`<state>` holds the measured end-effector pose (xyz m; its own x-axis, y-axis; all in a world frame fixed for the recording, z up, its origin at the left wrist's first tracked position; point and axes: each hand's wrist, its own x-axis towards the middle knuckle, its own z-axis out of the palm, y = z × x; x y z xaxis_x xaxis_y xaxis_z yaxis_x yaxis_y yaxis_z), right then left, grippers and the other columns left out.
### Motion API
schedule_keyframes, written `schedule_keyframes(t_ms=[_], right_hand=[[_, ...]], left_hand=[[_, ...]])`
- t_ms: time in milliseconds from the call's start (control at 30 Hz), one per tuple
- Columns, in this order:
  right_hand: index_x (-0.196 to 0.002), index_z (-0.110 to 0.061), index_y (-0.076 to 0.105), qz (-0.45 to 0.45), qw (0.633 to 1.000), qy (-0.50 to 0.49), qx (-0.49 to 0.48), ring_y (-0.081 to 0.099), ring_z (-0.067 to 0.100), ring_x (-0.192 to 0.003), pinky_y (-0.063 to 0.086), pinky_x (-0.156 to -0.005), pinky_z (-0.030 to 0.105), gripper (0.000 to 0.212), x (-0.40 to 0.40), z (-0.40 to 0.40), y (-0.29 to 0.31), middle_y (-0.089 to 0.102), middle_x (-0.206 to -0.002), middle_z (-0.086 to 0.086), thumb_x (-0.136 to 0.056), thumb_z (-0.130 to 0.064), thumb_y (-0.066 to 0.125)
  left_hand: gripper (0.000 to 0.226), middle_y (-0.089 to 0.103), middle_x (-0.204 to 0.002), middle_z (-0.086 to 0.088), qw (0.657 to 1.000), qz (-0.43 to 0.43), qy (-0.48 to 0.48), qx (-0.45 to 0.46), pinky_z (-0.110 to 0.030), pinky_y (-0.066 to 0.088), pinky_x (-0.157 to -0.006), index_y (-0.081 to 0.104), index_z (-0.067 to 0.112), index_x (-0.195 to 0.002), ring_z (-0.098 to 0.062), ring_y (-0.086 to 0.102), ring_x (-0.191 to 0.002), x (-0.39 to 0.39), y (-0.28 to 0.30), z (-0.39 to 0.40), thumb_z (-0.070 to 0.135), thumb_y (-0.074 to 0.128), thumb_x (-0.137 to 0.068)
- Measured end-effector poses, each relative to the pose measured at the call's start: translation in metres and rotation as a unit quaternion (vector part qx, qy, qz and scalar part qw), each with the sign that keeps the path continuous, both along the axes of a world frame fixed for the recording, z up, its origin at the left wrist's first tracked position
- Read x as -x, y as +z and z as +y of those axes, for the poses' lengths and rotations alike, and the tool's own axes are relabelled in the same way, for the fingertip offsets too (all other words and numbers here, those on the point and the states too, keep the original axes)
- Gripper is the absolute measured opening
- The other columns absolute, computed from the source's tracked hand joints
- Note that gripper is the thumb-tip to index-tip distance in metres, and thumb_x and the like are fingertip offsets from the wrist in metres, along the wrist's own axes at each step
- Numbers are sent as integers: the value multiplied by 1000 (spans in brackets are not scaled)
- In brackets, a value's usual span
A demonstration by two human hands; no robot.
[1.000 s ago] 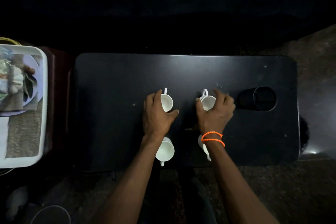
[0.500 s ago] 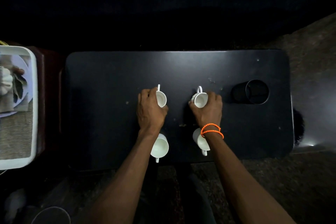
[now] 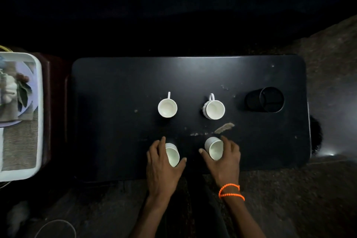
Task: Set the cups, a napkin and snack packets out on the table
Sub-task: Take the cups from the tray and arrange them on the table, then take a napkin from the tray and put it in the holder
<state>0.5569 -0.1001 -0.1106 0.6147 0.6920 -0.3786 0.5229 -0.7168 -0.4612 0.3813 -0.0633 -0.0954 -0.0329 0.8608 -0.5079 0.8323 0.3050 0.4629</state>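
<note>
1. The black table fills the middle of the scene, its long axis running left to right, with pale scuffs and a brownish smear right of centre.
2. The white tray sits off the table's left end on a dark stand, its long side running near to far. It holds a woven mat and, at its far part, a plate with a blurred pile that I cannot make out.
3. A black cylindrical holder stands at the table's right, mouth tilted toward the viewer.
4. The left hand is at the table's near edge, fingers and thumb curled round the near left cup. This cup tips with its mouth toward the near side; its handle is hidden.
5. The right hand, an orange bead bracelet on its wrist, grasps the near right cup, thumb on the left side and fingers on the right. Its mouth also leans nearward; the handle is out of sight.
6. The far right cup stands upright and free of any hand, handle pointing to the far side.
7. The far left cup stands upright too, handle pointing straight to the far side, well apart from its neighbour.
</note>
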Motion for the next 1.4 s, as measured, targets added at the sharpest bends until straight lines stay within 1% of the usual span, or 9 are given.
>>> schedule_keyframes(t_ms=[233,600,733,867,933,1033,1133,1233,1400], right_hand=[[-132,-5,59,-4,1000,4,20,53,38,-115,50,-95,44,71,-1,0,-5,55,-126,17,-71,-24,90],[-125,-4,59,-11,998,14,53,52,36,-113,50,-89,43,68,2,-8,-7,55,-124,18,-67,-23,91],[-124,-3,61,-35,997,34,67,53,40,-109,50,-86,44,68,1,-4,-8,57,-121,21,-69,-28,91],[-129,-10,64,-91,991,31,92,56,40,-115,51,-90,51,75,8,9,0,60,-127,17,-71,-53,86],[-128,-12,64,-102,993,12,62,56,40,-118,48,-93,52,71,13,17,7,61,-129,15,-75,-55,83],[-121,-10,69,-87,996,8,-34,60,41,-114,45,-94,51,56,26,34,18,66,-121,17,-82,-49,76],[-112,-11,71,-74,986,66,-137,64,38,-103,47,-90,49,46,51,54,29,70,-110,15,-83,-47,65],[-110,-11,69,1,964,164,-212,64,31,-99,49,-92,40,34,87,74,34,65,-108,0,-87,-35,67],[-109,-10,72,130,912,340,-188,66,23,-100,45,-95,23,26,170,102,40,67,-105,1,-86,-21,74]], left_hand=[[69,56,-138,0,999,0,-24,20,-38,56,-88,62,20,-135,-24,55,-128,-3,-9,1,27,89,-72],[72,59,-130,3,999,-4,-39,-13,-36,59,-76,62,23,-127,-24,59,-116,-1,-20,-3,27,92,-62],[69,58,-132,2,998,8,-53,-15,-37,59,-80,61,23,-128,-25,58,-118,0,-23,-3,30,89,-65],[86,49,-145,3,996,25,-80,-2,-38,53,-95,48,26,-148,-22,49,-133,3,-25,1,50,82,-73],[90,48,-147,3,997,20,-68,-13,-38,49,-101,44,23,-153,-20,47,-135,7,-23,5,62,73,-76],[78,53,-145,1,996,-72,-2,-46,-31,44,-112,50,19,-150,-17,49,-134,22,-14,13,58,65,-84],[65,52,-148,3,989,-118,41,-81,-17,32,-118,53,19,-149,-11,46,-138,47,-3,24,48,64,-91],[55,54,-144,4,980,-106,69,-153,-21,39,-116,57,18,-143,-9,49,-135,78,6,38,39,67,-94],[46,56,-139,1,956,-68,139,-251,-20,39,-114,62,16,-137,-10,52,-132,151,21,57,32,69,-95]])
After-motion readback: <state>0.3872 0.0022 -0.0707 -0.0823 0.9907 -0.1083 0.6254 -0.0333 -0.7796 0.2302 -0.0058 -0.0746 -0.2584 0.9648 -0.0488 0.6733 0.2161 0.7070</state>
